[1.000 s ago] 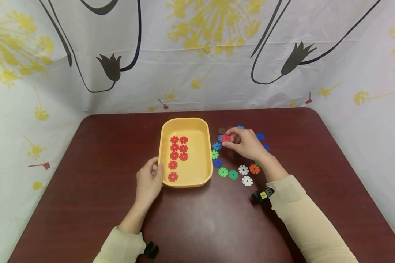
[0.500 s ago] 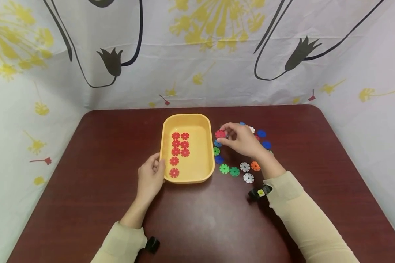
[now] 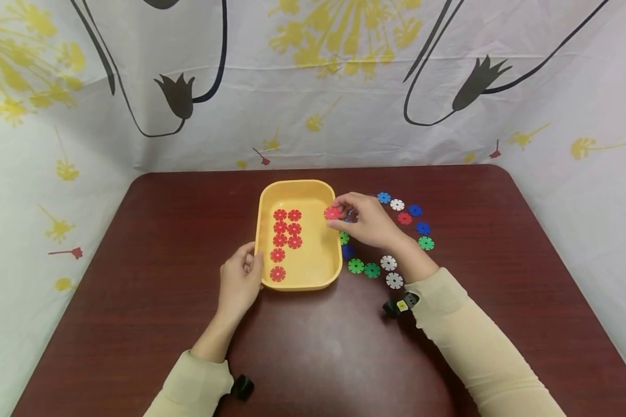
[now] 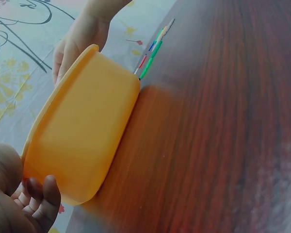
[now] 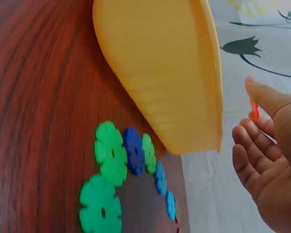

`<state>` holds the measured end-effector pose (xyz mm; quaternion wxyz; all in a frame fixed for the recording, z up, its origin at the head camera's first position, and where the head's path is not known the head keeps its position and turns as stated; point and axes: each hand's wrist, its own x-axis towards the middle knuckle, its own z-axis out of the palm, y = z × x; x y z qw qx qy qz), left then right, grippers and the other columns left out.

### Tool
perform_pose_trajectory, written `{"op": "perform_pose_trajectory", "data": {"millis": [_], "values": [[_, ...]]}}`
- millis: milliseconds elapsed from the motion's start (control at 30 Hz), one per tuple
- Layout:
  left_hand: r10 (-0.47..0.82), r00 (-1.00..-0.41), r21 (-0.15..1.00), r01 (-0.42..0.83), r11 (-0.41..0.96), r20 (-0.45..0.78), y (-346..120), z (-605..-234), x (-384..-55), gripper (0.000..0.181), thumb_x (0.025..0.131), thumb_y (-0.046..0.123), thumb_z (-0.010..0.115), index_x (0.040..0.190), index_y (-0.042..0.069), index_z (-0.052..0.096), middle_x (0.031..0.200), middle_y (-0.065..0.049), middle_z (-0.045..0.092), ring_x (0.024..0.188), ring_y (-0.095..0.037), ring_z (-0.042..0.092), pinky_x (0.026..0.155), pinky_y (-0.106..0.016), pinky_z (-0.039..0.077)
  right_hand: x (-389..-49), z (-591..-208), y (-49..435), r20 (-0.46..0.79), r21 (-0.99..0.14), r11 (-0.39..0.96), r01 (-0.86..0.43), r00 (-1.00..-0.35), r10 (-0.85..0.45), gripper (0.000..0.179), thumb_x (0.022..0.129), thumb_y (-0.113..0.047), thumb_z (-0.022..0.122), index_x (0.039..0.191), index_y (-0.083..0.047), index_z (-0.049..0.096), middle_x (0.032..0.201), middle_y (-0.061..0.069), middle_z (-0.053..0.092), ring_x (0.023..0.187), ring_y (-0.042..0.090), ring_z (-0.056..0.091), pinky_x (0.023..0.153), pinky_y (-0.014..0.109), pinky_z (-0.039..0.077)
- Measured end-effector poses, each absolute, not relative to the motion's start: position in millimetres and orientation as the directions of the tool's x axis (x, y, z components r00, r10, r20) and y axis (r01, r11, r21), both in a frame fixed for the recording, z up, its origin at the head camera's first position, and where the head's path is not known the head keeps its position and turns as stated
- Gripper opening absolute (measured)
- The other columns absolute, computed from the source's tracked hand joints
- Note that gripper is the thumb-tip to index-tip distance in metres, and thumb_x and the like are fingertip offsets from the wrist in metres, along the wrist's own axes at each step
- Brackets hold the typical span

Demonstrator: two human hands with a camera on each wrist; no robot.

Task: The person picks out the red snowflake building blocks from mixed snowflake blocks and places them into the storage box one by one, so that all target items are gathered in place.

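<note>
A yellow plastic tray (image 3: 318, 263) stands in the middle of the table, with several red notched discs (image 3: 280, 227) lying flat in its left half. My left hand (image 3: 240, 284) grips the tray's left rim near the front corner, thumb over the edge; the left wrist view shows its fingers against the outer wall. My right hand (image 3: 370, 223) pinches one red notched disc (image 3: 332, 213) between thumb and fingertips, held up at the tray's right rim. In the right wrist view only a thin edge of that red disc (image 5: 254, 110) shows.
Right of the tray, several flat notched discs lie in a loose ring, among them a green disc (image 3: 356, 266), a white disc (image 3: 394, 281), a red disc (image 3: 404, 218) and a blue disc (image 3: 415, 210). My right forearm hides part of it. A printed cloth (image 3: 313, 133) hangs behind the table.
My right hand has moved left with the red disc, from above the ring of discs to the tray's right rim. The left hand keeps its grip on the tray.
</note>
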<state>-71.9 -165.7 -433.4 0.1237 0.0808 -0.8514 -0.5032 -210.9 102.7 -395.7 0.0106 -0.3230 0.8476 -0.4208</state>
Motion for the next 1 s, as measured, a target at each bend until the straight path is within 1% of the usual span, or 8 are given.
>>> {"op": "perform_pose_trajectory", "data": {"millis": [133,267,333,467,600,700,833,1000], "values": [[-0.259,-0.957,0.881,-0.009,0.473,0.129,-166,-434,-71,0.032,0.101,0.012,0.059,0.130,-0.002,0.063,0.067,-0.007,0.058,0.046,-0.016,0.057,0.043,-0.028,0.050,-209,-396,94,0.252,-0.722,0.423,-0.547,-0.778,-0.575,0.034,0.086,-0.020,0.083,0.110,-0.002,0.069,0.095,0.006,0.065,0.084,0.019,0.063,0.078,0.037,0.057],[-0.264,-0.957,0.884,-0.016,0.467,0.122,-165,-434,-71,0.032,0.101,0.012,0.059,0.129,-0.001,0.064,0.067,-0.007,0.058,0.046,-0.016,0.058,0.044,-0.029,0.051,-207,-396,87,0.251,-0.734,0.408,-0.543,-0.775,-0.580,0.032,0.087,-0.020,0.082,0.110,-0.003,0.068,0.094,0.006,0.064,0.083,0.019,0.061,0.076,0.041,0.056],[-0.264,-0.957,0.885,-0.015,0.465,0.123,-165,-434,-70,0.031,0.101,0.012,0.059,0.129,-0.001,0.065,0.067,-0.007,0.057,0.046,-0.016,0.058,0.044,-0.029,0.051,-206,-396,83,0.257,-0.734,0.402,-0.547,-0.772,-0.582,0.031,0.087,-0.019,0.083,0.110,-0.003,0.069,0.094,0.006,0.065,0.083,0.019,0.061,0.076,0.040,0.056],[-0.263,-0.957,0.885,-0.013,0.465,0.124,-165,-434,-70,0.031,0.101,0.012,0.059,0.129,-0.001,0.065,0.067,-0.007,0.057,0.046,-0.016,0.057,0.044,-0.029,0.051,-205,-395,75,0.284,-0.720,0.384,-0.579,-0.749,-0.598,0.031,0.086,-0.018,0.083,0.108,-0.002,0.070,0.092,0.006,0.067,0.083,0.019,0.062,0.074,0.036,0.055],[-0.264,-0.956,0.884,-0.013,0.468,0.126,-166,-435,-70,0.031,0.101,0.011,0.059,0.129,-0.001,0.065,0.067,-0.007,0.057,0.046,-0.015,0.058,0.044,-0.029,0.051,-203,-394,66,0.291,-0.708,0.372,-0.600,-0.728,-0.620,0.030,0.085,-0.019,0.084,0.107,-0.002,0.070,0.091,0.005,0.067,0.083,0.019,0.063,0.074,0.034,0.055],[-0.265,-0.956,0.883,-0.013,0.468,0.126,-166,-434,-70,0.031,0.101,0.011,0.059,0.128,-0.001,0.065,0.067,-0.007,0.056,0.046,-0.015,0.058,0.044,-0.029,0.051,-202,-394,60,0.283,-0.704,0.368,-0.607,-0.716,-0.639,0.030,0.085,-0.019,0.084,0.107,-0.002,0.070,0.091,0.005,0.067,0.085,0.019,0.063,0.077,0.035,0.055],[-0.266,-0.956,0.882,-0.018,0.472,0.123,-166,-434,-70,0.031,0.101,0.011,0.059,0.129,-0.001,0.065,0.067,-0.006,0.056,0.046,-0.015,0.058,0.044,-0.028,0.051,-201,-395,52,0.267,-0.691,0.373,-0.619,-0.698,-0.664,0.031,0.085,-0.020,0.084,0.106,-0.003,0.070,0.092,0.003,0.068,0.085,0.017,0.062,0.077,0.036,0.054],[-0.267,-0.956,0.880,-0.021,0.475,0.121,-165,-434,-70,0.031,0.101,0.012,0.059,0.129,-0.001,0.065,0.066,-0.006,0.056,0.046,-0.016,0.058,0.044,-0.028,0.050,-198,-395,42,0.264,-0.669,0.374,-0.643,-0.675,-0.689,0.030,0.085,-0.020,0.084,0.106,-0.004,0.070,0.092,0.002,0.067,0.086,0.018,0.063,0.076,0.035,0.054]]}}
